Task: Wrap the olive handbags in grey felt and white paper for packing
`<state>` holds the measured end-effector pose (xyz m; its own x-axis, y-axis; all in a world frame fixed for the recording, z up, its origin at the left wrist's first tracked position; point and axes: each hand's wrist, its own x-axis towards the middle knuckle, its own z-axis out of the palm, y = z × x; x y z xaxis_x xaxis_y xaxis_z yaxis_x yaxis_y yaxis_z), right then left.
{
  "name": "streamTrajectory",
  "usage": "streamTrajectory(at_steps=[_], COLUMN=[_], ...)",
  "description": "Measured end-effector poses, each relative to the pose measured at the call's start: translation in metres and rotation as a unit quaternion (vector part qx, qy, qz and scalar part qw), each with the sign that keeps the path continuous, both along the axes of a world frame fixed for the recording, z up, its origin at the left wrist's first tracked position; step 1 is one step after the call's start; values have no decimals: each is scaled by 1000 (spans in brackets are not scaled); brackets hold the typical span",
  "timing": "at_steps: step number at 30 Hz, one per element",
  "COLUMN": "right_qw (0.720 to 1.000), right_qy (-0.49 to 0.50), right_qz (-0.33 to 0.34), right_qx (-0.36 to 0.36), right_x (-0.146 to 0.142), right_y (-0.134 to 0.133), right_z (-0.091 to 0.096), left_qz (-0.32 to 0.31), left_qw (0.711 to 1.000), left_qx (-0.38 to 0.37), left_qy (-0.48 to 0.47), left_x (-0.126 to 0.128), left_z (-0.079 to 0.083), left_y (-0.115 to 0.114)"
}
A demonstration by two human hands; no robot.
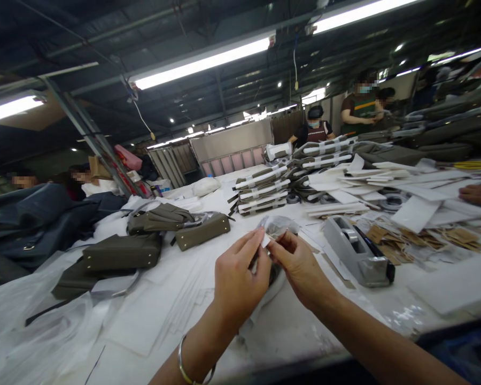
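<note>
My left hand [240, 270] is closed, its thumb and fingertips pinching a small white piece [266, 241], perhaps a paper tag. From the other side, the bent fingers of my right hand [302, 264] close on the same piece. Just behind and below the fingers lies a clear plastic-wrapped bundle [282, 223], mostly hidden by my hands. A grey tape dispenser [358, 256] stands on the table to the right of my right hand. Beyond my left hand, an olive bag [203, 230] with gold studs rests on its side.
More olive bags [122, 251] lie at left on the white table [176, 342]. Wrapped straps [263, 190] are stacked ahead. White cards [417, 211] and brown tags [420, 240] spread at right, near another person's hand [479, 195]. Co-workers [361, 109] stand across the table.
</note>
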<state>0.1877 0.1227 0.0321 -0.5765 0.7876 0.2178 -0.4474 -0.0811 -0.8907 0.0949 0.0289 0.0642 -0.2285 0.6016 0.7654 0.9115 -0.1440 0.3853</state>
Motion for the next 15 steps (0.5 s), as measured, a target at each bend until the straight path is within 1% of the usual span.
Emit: streamTrajectory(at_steps=[2, 4, 6, 8, 10, 12, 14, 15], right_qw=[1000, 1000, 999, 999, 999, 999, 998, 998], right_qy=[-1, 5, 16, 26, 32, 38, 46, 49], right_qz=[-7, -22, -36, -38, -30, -12, 11, 19], right_qx=[-4, -7, -9, -15, -21, -27, -30, -32], right_x=[-1, -2, -3, -3, -1, 0, 2, 3], right_y=[-1, -2, -3, -5, -6, -7, -7, -6], right_z=[0, 0, 0, 0, 1, 0, -1, -2], left_qz=[33, 93, 160, 207, 228, 239, 237, 227], left_qw=[998, 988, 967, 943, 927, 920, 922, 927], left_qx=[5, 2, -8, -17, -26, -37, -47, -49], left_qy=[55, 120, 196, 261, 296, 308, 303, 293], left_x=[3, 8, 13, 18, 20, 21, 19, 18], left_z=[-4, -8, -11, -14, -17, -19, -21, -21], left_y=[0, 1, 3, 4, 5, 5, 4, 3])
